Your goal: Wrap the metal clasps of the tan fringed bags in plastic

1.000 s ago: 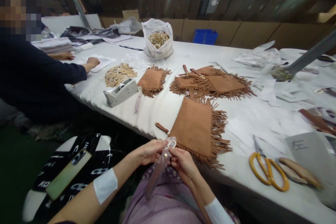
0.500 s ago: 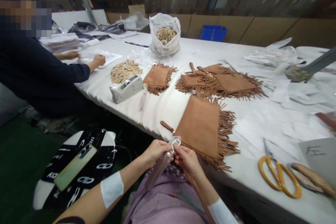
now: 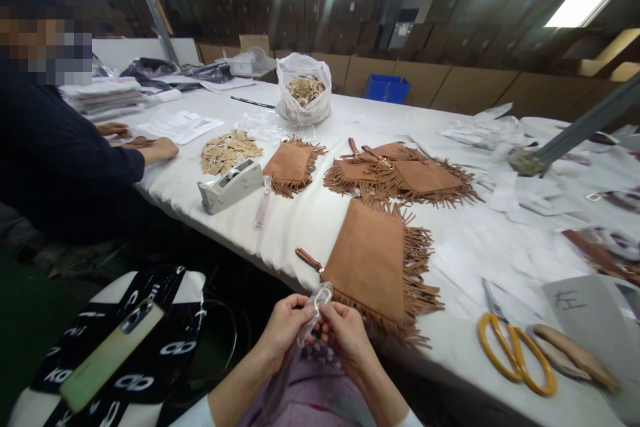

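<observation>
My left hand (image 3: pixel 286 325) pinches a plastic-wrapped strap with a gold-coloured clasp (image 3: pixel 323 295). On the clasp's other side, the fingers of my right hand (image 3: pixel 346 335) are closed on the same piece. The wrapped strap hangs down over my lap, partly hidden by my hands. Just beyond them lies a brown fringed pouch (image 3: pixel 370 260), its zip pull (image 3: pixel 309 257) pointing left. Farther back are a smaller-looking fringed pouch (image 3: pixel 289 163) and a pile of similar pouches (image 3: pixel 425 175).
Yellow-handled scissors (image 3: pixel 515 353) lie at the right. A tape dispenser (image 3: pixel 233 187), a heap of tan tags (image 3: pixel 230 151) and a plastic bag of tags (image 3: pixel 305 97) stand farther back. A phone (image 3: pixel 113 353) rests on a seat at lower left. A co-worker's hand (image 3: pixel 160 149) is at the left.
My view has tilted up slightly. Both hands stay closed around the clasp, with the clear plastic now more bunched around it. The co-worker's hands have moved nearer their body.
</observation>
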A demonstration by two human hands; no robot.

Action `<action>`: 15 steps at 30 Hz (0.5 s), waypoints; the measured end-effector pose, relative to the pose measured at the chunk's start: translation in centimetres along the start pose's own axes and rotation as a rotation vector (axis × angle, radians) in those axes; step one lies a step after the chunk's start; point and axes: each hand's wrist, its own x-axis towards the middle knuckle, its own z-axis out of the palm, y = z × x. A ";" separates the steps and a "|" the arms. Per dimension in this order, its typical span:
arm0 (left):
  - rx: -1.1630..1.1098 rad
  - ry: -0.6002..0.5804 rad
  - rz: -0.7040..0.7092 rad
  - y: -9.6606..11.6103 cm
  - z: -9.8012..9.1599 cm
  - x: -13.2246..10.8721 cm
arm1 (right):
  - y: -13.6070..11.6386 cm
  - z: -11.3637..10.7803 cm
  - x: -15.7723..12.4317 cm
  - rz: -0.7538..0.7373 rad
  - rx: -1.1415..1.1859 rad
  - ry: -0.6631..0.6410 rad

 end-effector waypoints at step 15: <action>0.016 0.077 0.145 0.3 1.0 -0.3 | -2.2 0.9 1.0 0.056 0.270 0.196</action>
